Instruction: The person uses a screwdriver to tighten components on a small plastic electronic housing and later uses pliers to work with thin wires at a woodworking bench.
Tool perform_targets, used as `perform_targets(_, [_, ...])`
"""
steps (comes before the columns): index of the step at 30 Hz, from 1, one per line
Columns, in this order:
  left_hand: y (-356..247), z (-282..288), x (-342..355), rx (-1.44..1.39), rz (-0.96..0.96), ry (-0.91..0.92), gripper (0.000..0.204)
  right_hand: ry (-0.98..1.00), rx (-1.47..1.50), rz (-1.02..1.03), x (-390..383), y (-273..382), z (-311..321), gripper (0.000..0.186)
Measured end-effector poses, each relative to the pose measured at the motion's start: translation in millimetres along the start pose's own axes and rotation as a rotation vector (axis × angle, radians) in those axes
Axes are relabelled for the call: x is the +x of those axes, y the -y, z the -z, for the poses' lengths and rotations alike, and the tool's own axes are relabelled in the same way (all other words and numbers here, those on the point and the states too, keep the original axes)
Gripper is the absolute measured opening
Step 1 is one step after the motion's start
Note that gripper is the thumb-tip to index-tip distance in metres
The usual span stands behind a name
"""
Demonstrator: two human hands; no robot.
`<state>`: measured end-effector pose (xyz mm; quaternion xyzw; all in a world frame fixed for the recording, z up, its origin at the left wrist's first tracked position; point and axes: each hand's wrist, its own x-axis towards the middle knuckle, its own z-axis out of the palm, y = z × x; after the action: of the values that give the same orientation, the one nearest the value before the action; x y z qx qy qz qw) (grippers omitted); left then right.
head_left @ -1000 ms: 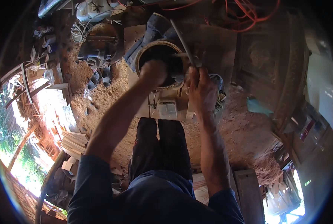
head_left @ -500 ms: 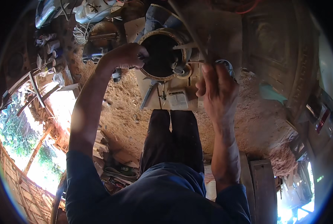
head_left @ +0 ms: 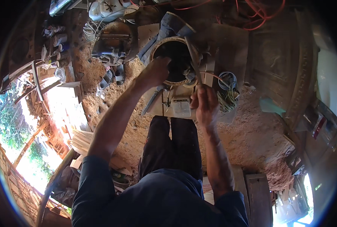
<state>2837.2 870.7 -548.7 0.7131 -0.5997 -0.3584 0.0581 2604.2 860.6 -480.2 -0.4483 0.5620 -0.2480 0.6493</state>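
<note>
My left hand (head_left: 157, 70) reaches over the dark opening of a round drum-like piece (head_left: 170, 39) with a pale rim; its fingers are curled, and what they hold is hidden. My right hand (head_left: 204, 102) grips a long, slim brownish bar (head_left: 192, 55), which angles up along the drum's right side. A dark blue-grey cloth (head_left: 164, 28) lies behind the drum. On the board below are a pale switch box (head_left: 181, 107) and a long grey tool (head_left: 150, 102), lying left of the box.
A small bucket (head_left: 227, 81) with cords stands at the right. Sandals (head_left: 107, 78) and machinery (head_left: 110, 41) lie left on sawdust-covered ground. Wood scraps (head_left: 81, 140) are stacked lower left, a carved panel (head_left: 270, 60) is at right, and red hose (head_left: 263, 15) runs along the back.
My left hand moved out to the drum's left rim half a second ago and is now back over the opening. My right hand, still on the bar, has shifted lower relative to the drum.
</note>
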Motion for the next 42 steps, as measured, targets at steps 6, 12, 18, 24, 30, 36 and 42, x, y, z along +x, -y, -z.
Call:
perform_targets(6, [-14.0, -2.4, -72.6, -0.206, -0.054, -0.493, 0.054, 0.16, 0.056, 0.027, -14.3, -14.9, -46.9, 0.023])
perform_targets(12, [6.9, -59.5, -199.6, -0.086, -0.133, -0.386, 0.047, 0.197, -0.527, 0.475, -27.6, -34.0, -74.2, 0.024])
perform_targets(18, [16.6, -113.6, -328.4, -0.458, 0.095, 0.189, 0.041, 0.163, -0.631, 0.243, -101.0, -95.4, 15.5, 0.03])
perform_targets(24, [166.0, -241.3, -406.3, -0.205, -0.066, 0.359, 0.03, -0.035, -1.095, 0.008, -336.5, -237.3, 176.6, 0.033])
perform_targets(30, [214.3, -183.2, -421.8, 0.108, 0.228, 0.662, 0.035, -0.224, -1.231, -0.38, -609.8, -383.2, 226.4, 0.031])
perform_targets(36, [144.9, -145.4, -334.2, 0.074, 0.3, 0.636, 0.038, -0.365, -0.846, -0.607, -661.0, -426.8, 142.2, 0.036])
perform_targets(42, [-200.4, -131.7, -253.7, -0.086, -0.512, 0.724, 0.03, -0.455, -0.575, -0.663, -660.2, -433.4, 152.6, 0.035])
